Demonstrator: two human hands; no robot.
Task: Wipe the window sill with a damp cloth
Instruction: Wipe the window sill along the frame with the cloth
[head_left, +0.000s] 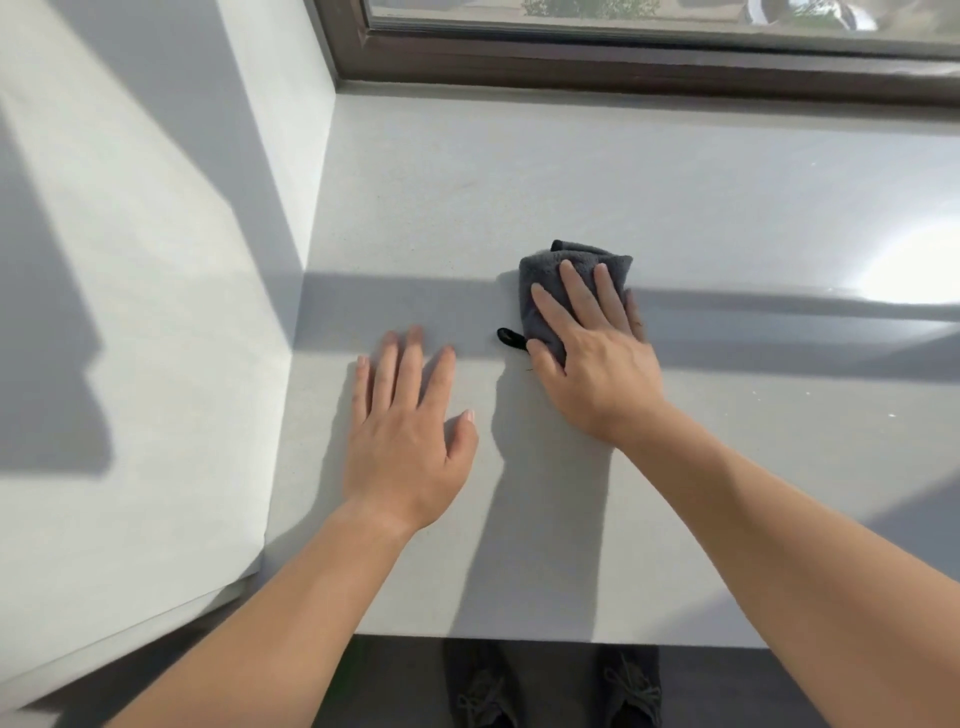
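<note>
A wide light grey window sill (675, 208) fills the view. A folded dark grey cloth (574, 273) lies near its middle, with a small black loop sticking out at its left side. My right hand (592, 364) lies flat on top of the cloth, fingers spread and pointing toward the window, pressing it onto the sill. My left hand (405, 431) rests palm down on the bare sill to the left of the cloth, fingers apart, holding nothing.
A dark brown window frame (623, 67) runs along the back of the sill. A white wall (130, 312) closes the left end. The sill's front edge (519, 642) is close to me, with dark shoes (628, 691) on the floor below.
</note>
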